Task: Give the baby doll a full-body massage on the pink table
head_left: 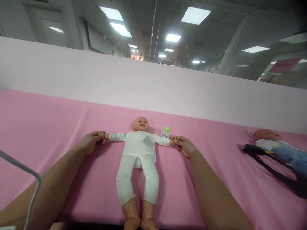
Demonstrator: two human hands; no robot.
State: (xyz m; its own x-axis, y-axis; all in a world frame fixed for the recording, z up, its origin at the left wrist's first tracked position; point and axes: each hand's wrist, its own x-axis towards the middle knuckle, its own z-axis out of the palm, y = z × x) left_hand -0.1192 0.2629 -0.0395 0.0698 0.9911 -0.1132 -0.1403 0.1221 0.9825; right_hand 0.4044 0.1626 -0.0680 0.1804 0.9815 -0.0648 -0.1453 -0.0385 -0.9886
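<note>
A baby doll (139,150) in white clothes lies on its back on the pink sheet (48,127), head away from me, arms stretched out to both sides. My left hand (92,141) is closed round the doll's hand on the left side. My right hand (183,145) pinches the doll's other hand on the right side. A small white bottle with a green cap (166,132) stands just behind the doll's right-side arm, close to my right hand.
A second doll (275,140) in blue clothes lies at the far right, with black straps (268,159) beside it. A pale pink partition (153,86) runs along the back of the surface. A white cable (33,182) crosses the lower left corner.
</note>
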